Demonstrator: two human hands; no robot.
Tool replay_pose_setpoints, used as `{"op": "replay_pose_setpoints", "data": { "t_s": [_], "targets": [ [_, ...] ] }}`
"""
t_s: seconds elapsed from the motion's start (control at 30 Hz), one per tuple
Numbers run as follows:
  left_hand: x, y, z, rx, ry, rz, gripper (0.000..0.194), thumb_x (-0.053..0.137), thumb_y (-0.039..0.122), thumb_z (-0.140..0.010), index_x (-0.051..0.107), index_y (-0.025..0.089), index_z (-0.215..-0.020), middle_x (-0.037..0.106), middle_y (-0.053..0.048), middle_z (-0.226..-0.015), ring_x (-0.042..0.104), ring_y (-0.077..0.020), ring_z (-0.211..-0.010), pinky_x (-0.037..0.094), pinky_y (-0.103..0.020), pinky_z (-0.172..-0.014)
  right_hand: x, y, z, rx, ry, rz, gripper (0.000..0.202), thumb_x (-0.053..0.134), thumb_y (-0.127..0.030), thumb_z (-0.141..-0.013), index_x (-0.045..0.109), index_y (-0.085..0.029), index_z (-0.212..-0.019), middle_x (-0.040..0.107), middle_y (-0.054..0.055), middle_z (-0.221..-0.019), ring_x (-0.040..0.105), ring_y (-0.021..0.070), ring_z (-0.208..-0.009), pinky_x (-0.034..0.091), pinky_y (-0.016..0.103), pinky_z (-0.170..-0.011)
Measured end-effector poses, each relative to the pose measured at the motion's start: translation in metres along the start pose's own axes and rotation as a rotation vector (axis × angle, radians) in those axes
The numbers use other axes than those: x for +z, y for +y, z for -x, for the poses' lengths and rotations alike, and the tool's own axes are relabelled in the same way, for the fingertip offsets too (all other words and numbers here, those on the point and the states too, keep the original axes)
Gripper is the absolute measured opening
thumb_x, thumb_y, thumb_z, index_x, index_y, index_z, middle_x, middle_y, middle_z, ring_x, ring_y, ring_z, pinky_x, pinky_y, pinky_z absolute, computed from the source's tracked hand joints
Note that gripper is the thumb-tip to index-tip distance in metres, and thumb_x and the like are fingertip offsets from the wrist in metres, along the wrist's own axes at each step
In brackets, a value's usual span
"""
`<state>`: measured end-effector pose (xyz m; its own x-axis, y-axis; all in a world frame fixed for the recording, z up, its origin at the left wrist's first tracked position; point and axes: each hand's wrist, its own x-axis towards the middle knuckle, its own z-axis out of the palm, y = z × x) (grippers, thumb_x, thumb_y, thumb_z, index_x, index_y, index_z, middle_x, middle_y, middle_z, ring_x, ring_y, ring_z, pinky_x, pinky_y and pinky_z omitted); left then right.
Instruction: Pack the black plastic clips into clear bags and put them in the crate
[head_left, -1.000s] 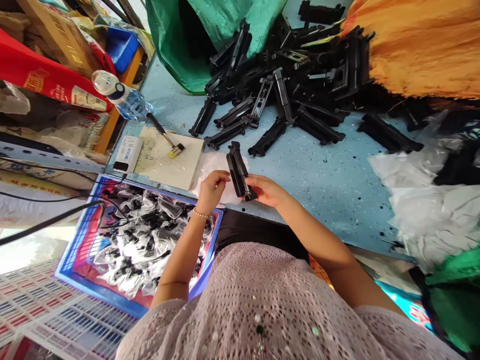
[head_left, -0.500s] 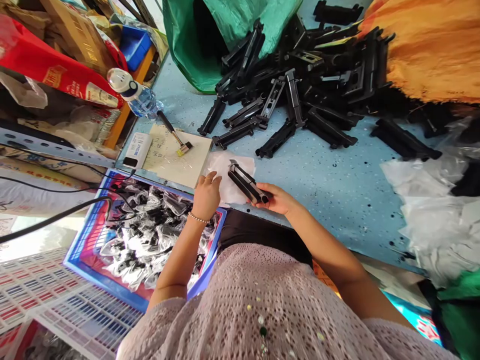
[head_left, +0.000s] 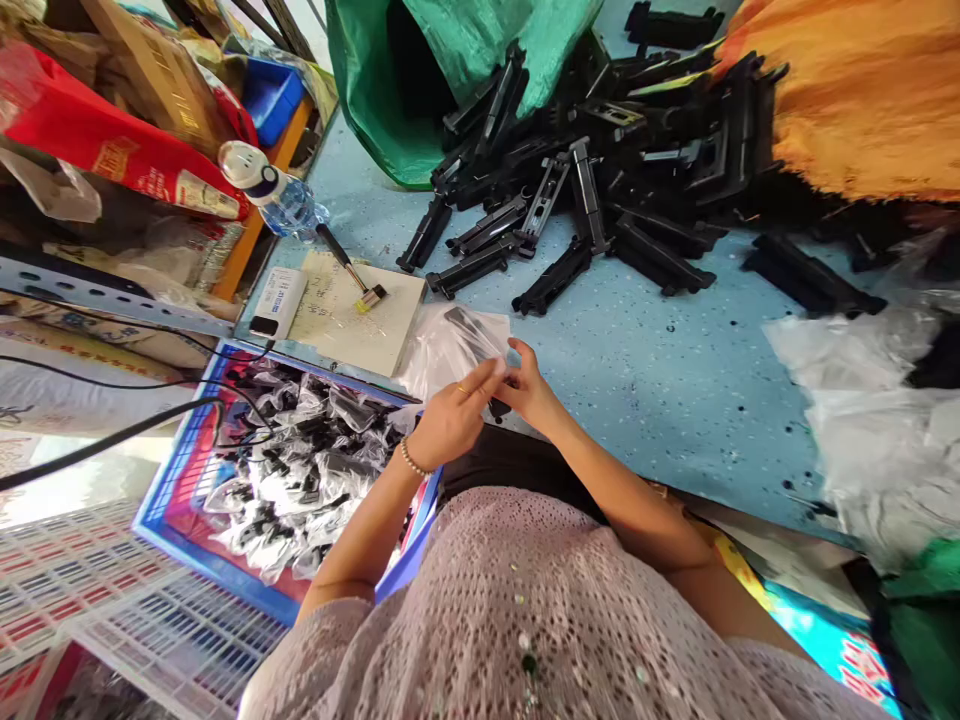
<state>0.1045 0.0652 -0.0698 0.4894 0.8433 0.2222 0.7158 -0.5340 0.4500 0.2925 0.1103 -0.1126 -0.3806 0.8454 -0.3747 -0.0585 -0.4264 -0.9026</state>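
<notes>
Over the table's front edge, my two hands meet at a clear plastic bag (head_left: 435,348). A long black plastic part (head_left: 471,332) shows hazily through the film, its near end dark between my hands. My left hand (head_left: 454,418), wearing a ring and a beaded bracelet, is closed with its fingertips pinching the bag's near edge. My right hand (head_left: 531,392) grips the near end of the black part, thumb and fingers close to the bag's edge. The fingers overlap, so the exact grip is partly hidden.
Black parts (head_left: 551,275) lie heaped at the back beside a green sack (head_left: 360,110) and orange cloth (head_left: 862,100). A brush (head_left: 349,262) rests on a board (head_left: 397,300). A blue basket (head_left: 169,500) of bagged parts stands lower left; clear bags (head_left: 862,420) lie right.
My left hand has moved right to meet my right hand and pinches the bag. The black part, bare before, is now covered by the bag's film. My right hand shifted slightly left.
</notes>
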Motion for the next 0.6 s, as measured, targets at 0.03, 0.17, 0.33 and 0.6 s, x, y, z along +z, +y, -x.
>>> {"op": "replay_pose_setpoints", "data": {
  "t_s": [0.03,0.17,0.33,0.6],
  "targets": [
    [0.0,0.005,-0.001,0.034,-0.044,0.03,0.08,0.041,0.002,-0.087,0.022,0.021,-0.163,0.044,-0.017,-0.159,0.055,-0.0268,-0.139,0.055,-0.044,-0.109,0.001,-0.001,0.006,-0.06,0.032,0.071,0.096,0.08,-0.042,-0.082,0.024,-0.027,-0.158,0.07,0.002,-0.094,0.067,0.0191,-0.077,0.06,0.033,-0.071],
    [-0.006,0.018,-0.003,0.058,0.002,0.132,0.059,0.059,0.023,-0.096,0.042,0.019,-0.152,0.059,-0.017,-0.145,0.063,-0.0269,-0.128,0.057,-0.044,-0.106,0.002,-0.019,0.035,-0.179,-0.051,0.15,0.057,0.069,-0.042,-0.092,0.049,-0.029,-0.143,0.068,0.007,-0.119,0.068,0.0239,-0.108,0.057,0.04,-0.096],
    [-0.065,0.04,0.019,-0.042,0.245,0.446,0.038,0.074,0.025,-0.09,0.066,0.027,-0.127,0.073,-0.008,-0.111,0.071,-0.021,-0.103,0.062,-0.036,-0.092,0.0,-0.052,0.071,-0.174,-0.227,0.138,0.017,0.071,-0.041,-0.091,0.071,-0.024,-0.093,0.073,0.004,-0.096,0.07,0.0187,-0.091,0.058,0.034,-0.086],
    [-0.12,-0.032,0.118,-0.716,-0.58,0.301,0.019,0.069,0.034,-0.087,0.077,0.026,-0.102,0.076,-0.002,-0.102,0.07,-0.0219,-0.094,0.054,-0.032,-0.09,-0.023,-0.029,0.054,-0.042,-0.102,0.037,0.024,0.075,-0.046,-0.088,0.076,-0.023,-0.095,0.077,0.006,-0.1,0.073,0.0178,-0.085,0.062,0.034,-0.078]
  ]
}}
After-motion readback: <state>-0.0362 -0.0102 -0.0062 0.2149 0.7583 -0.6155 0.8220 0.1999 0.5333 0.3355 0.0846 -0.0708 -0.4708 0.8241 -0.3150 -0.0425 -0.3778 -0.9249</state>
